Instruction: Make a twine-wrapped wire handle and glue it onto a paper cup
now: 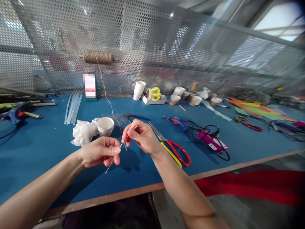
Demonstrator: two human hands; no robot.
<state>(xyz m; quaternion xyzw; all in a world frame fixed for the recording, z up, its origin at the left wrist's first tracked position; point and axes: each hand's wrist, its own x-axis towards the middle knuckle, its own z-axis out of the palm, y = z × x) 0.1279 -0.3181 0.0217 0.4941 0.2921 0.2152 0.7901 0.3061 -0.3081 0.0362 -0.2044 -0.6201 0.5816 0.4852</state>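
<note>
A thin twisted wire (109,167) runs slantwise between my two hands over the blue tabletop. My left hand (102,152) pinches its lower part between thumb and fingers, and a frayed end hangs out below. Higher up, my right hand (140,135) grips the same wire, whose upper tip sticks out past the fingers. Close behind my left hand stand a small white-wrapped cup (105,125) and a crumpled white cloth or paper bundle (84,132). Scissors (170,144) with red and yellow handles lie beside my right forearm. Twine (108,98) hangs down behind my hands.
A twine spool (98,58) is mounted on the perforated metal screen. Clear glue sticks (73,108) lie at left. A blue glue gun (177,122) and its cord lie at right, near a magenta box (212,141). A paper cup (139,90) and several small pots stand behind.
</note>
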